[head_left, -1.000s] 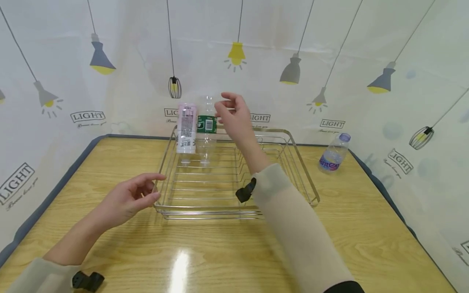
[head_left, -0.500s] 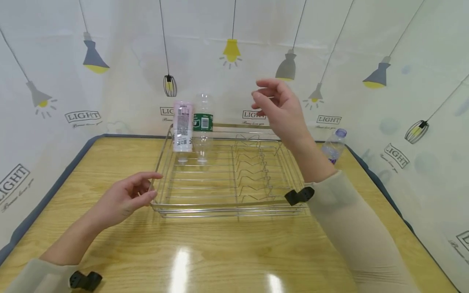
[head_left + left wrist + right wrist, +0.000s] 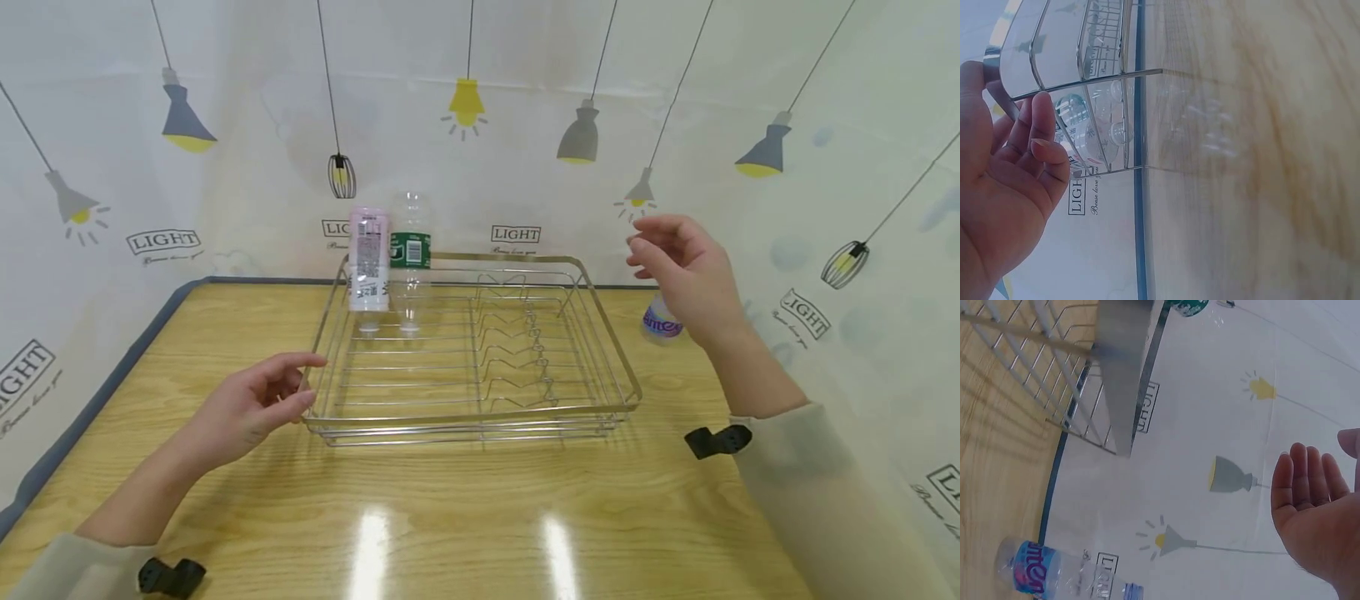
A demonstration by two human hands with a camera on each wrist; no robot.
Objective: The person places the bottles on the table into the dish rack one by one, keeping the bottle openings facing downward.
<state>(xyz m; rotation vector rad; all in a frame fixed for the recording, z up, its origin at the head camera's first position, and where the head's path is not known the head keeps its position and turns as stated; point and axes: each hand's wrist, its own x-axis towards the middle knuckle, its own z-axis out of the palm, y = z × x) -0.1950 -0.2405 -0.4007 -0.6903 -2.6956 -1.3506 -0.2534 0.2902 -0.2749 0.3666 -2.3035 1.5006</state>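
My left hand (image 3: 243, 410) holds the front left corner of a wire dish rack (image 3: 450, 421), its thumb and fingers at the flat metal rim. Two bottles stand neck down in the rack's back left part: a pink-and-white-labelled bottle (image 3: 369, 258) and a clear plastic bottle (image 3: 410, 252) with a green label. My right hand (image 3: 693, 279) is in the air to the right of the rack, fingers loosely bent and holding nothing. Partly hidden behind it is a clear bottle with a purple label (image 3: 662, 323), which stands upright on the table in the right wrist view (image 3: 1038, 569).
The wooden table (image 3: 450, 508) has a dark blue edge strip (image 3: 247, 279) along its back. Behind it hangs a pale backdrop (image 3: 262, 200) printed with lamps. Thin wire dividers (image 3: 517, 350) run along the rack's right half.
My right hand has moved from beside the green-labelled bottle, over the rack, to the right near the purple-labelled bottle. My left hand has stayed at the rack's corner.
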